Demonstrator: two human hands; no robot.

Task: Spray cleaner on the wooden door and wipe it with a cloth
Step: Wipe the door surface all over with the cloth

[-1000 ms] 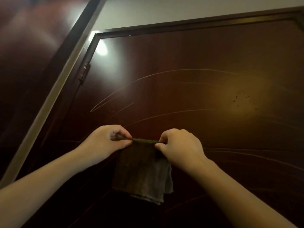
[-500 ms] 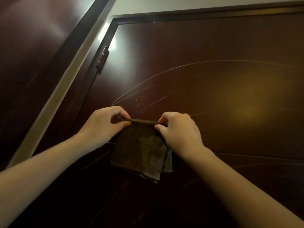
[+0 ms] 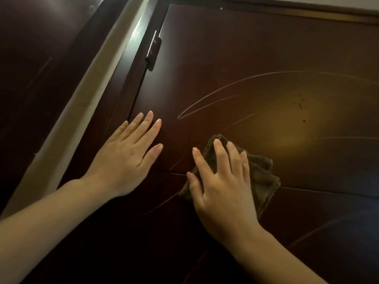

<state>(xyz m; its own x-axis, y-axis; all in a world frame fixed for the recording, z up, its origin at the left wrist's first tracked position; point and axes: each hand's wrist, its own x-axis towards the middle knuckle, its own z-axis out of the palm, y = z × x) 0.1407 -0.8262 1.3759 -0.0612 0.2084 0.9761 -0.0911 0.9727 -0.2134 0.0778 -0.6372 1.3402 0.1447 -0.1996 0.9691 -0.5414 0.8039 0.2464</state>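
The dark reddish wooden door fills most of the view, glossy, with thin curved streaks across it. A folded brown cloth lies flat against the door under my right hand, whose straight spread fingers press it to the wood. To the left, my left hand rests flat on the door near its hinge edge, fingers straight, holding nothing. No spray bottle is in view.
A dark hinge sits on the door's left edge. A pale strip of wall or frame runs diagonally beside it, with another dark wooden surface at the far left. Small dark specks dot the door at the upper right.
Both hands were pinching the cloth's top edge and holding it up. Now my left hand has let go and lies flat on the door, and my right hand presses the cloth against it.
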